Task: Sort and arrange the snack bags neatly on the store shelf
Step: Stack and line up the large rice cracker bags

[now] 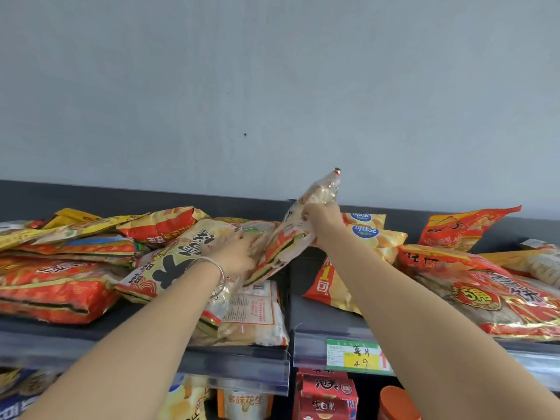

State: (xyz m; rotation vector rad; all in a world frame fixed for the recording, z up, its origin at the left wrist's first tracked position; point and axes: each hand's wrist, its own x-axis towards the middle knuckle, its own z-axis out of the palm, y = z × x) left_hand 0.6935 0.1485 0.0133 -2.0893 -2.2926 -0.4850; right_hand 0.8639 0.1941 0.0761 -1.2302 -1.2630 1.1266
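A red and clear snack bag [295, 228] stands tilted above the middle of the top shelf [321, 316]. My right hand [321, 221] grips its upper half. My left hand [239, 253], a silver bangle on its wrist, lies with spread fingers on a big yellow and red bag [178, 259] that tops the left pile, close to the lifted bag's lower edge. Under that bag lies a clear bag with a white label [257, 316]. More red bags [51, 283] are heaped at the left.
Orange chip bags [372, 237] lie behind my right arm, and large red bags [485, 286] fill the shelf's right side. A green and yellow price tag [357, 356] sits on the front rail. Lower shelf holds red boxes [327, 395] and other packs. A grey wall rises behind.
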